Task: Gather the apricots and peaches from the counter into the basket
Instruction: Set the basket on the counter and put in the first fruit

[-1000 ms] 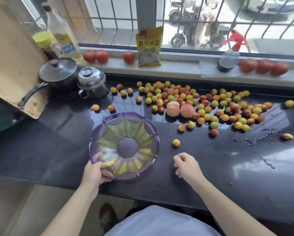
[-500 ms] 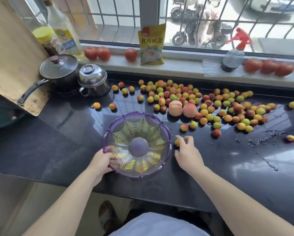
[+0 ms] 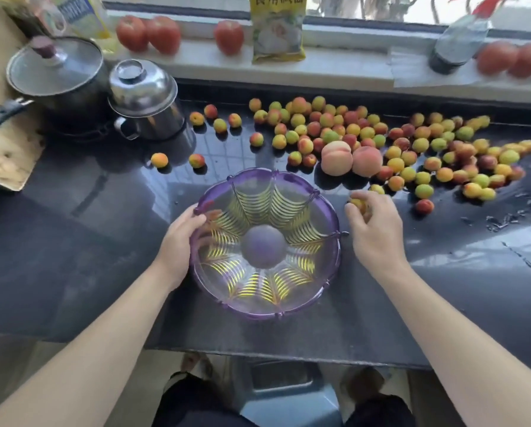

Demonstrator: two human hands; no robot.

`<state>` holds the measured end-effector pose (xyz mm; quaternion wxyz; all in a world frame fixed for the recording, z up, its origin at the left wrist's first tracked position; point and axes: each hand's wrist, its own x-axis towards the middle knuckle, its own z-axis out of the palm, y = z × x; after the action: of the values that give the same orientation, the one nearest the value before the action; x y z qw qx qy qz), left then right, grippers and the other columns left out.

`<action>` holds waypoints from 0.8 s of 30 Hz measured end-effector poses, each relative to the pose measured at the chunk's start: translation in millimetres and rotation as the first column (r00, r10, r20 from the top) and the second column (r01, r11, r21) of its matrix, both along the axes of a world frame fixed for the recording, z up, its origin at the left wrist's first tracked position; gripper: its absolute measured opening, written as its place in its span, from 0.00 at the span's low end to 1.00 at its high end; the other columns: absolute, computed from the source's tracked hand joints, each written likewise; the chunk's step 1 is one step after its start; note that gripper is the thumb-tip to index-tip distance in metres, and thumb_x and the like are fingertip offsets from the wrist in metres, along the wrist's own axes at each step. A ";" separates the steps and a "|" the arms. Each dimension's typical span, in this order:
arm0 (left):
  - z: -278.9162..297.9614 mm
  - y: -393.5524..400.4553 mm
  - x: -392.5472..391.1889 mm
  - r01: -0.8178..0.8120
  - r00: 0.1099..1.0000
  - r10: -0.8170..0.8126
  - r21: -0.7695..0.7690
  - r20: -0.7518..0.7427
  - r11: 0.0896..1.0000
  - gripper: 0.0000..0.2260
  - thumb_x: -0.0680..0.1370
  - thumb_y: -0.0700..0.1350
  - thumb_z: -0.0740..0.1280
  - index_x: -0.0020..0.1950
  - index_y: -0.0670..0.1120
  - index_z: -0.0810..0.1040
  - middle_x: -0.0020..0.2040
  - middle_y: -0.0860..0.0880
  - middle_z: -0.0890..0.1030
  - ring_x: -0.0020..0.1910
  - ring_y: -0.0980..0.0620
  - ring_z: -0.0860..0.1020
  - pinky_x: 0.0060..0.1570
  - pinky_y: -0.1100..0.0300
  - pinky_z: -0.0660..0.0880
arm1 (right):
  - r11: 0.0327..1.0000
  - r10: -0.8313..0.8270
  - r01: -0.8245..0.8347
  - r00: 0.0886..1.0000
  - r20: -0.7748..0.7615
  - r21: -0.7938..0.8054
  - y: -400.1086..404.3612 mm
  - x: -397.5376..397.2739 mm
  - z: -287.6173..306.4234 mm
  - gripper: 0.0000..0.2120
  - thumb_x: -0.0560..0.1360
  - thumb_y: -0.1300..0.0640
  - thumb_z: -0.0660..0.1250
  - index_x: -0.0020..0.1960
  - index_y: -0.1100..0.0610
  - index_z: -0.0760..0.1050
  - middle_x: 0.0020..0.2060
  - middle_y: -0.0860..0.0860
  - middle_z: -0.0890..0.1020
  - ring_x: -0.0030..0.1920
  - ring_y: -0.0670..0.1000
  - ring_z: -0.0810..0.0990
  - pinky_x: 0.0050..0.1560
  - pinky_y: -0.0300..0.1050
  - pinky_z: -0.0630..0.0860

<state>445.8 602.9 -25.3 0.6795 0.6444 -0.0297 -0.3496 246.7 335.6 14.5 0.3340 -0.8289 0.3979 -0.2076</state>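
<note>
Basket (image 3: 325, 274) sits near the counter's (image 3: 73, 241) front edge; my left hand (image 3: 181, 238) grips its rim, right hand (image 3: 373, 223) pinches an apricot (image 3: 358, 204) beside it, peaches (image 3: 350, 158) behind.

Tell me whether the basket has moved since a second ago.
Yes. The basket slid right along the counter, toward the two peaches; the left hand grips its rim.

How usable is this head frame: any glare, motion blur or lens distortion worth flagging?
Head view: daylight from the window glares off the wet dark counter at right; apricots at the far right and the tomatoes on the sill smear with blur; wide-angle bending curves the sill; the basket and both hands stay fairly sharp.
</note>
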 end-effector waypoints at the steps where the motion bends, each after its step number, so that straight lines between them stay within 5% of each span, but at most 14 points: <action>1: -4.6 -1.2 0.7 0.010 1.000 -0.010 -0.045 -0.011 0.999 0.18 0.80 0.45 0.61 0.65 0.51 0.85 0.64 0.43 0.86 0.57 0.45 0.85 0.53 0.52 0.83 | 1.000 0.009 -0.008 0.999 0.050 -0.014 5.8 3.5 3.5 0.10 0.81 0.55 0.67 0.62 0.51 0.78 0.54 0.47 0.75 0.52 0.43 0.73 0.49 0.26 0.66; 5: -11.7 -3.5 -5.6 -0.036 0.998 0.029 -0.148 -0.050 0.988 0.22 0.78 0.43 0.60 0.71 0.45 0.80 0.69 0.40 0.83 0.65 0.40 0.83 0.56 0.49 0.84 | 0.990 0.126 -0.117 0.985 0.119 -0.075 20.4 11.3 6.9 0.13 0.79 0.59 0.70 0.63 0.52 0.78 0.53 0.46 0.74 0.49 0.41 0.73 0.48 0.21 0.67; 12: -11.8 -3.3 -18.0 -0.087 0.995 0.077 -0.211 -0.057 0.974 0.21 0.81 0.47 0.59 0.71 0.44 0.80 0.69 0.37 0.82 0.68 0.37 0.81 0.62 0.44 0.80 | 0.902 0.369 -0.378 0.926 -0.083 -0.206 12.4 14.9 27.5 0.17 0.76 0.62 0.73 0.64 0.53 0.78 0.58 0.48 0.78 0.58 0.49 0.75 0.59 0.45 0.76; 16: -23.2 -1.8 -13.7 -0.084 0.995 0.093 -0.238 0.026 0.968 0.21 0.79 0.46 0.60 0.70 0.43 0.80 0.68 0.35 0.82 0.64 0.39 0.83 0.58 0.43 0.82 | 0.792 0.519 -0.545 0.838 -0.167 -0.274 6.7 24.8 32.2 0.17 0.76 0.59 0.74 0.63 0.51 0.80 0.58 0.47 0.77 0.57 0.49 0.76 0.55 0.43 0.78; 21: -38.9 -1.1 -16.8 -0.070 0.971 0.128 -0.274 0.203 0.959 0.20 0.79 0.47 0.61 0.66 0.42 0.81 0.63 0.36 0.85 0.62 0.38 0.83 0.58 0.42 0.81 | 0.430 0.707 -0.835 0.548 -0.447 -0.344 28.7 67.1 19.2 0.12 0.76 0.54 0.72 0.59 0.48 0.80 0.48 0.44 0.77 0.47 0.47 0.75 0.44 0.39 0.72; 24: -38.5 -0.9 -19.2 -0.070 0.962 0.148 -0.312 0.231 0.947 0.22 0.79 0.48 0.63 0.68 0.38 0.80 0.61 0.36 0.85 0.58 0.39 0.85 0.57 0.45 0.83 | 0.311 0.681 -0.877 0.475 -0.557 -0.368 55.2 93.2 -0.2 0.09 0.74 0.54 0.70 0.53 0.53 0.77 0.44 0.46 0.76 0.44 0.50 0.73 0.42 0.45 0.70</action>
<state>426.7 602.0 -63.8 0.7788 0.5731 -0.1325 -0.2180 340.0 390.8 14.2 0.0387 -0.9936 -0.1062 -0.0054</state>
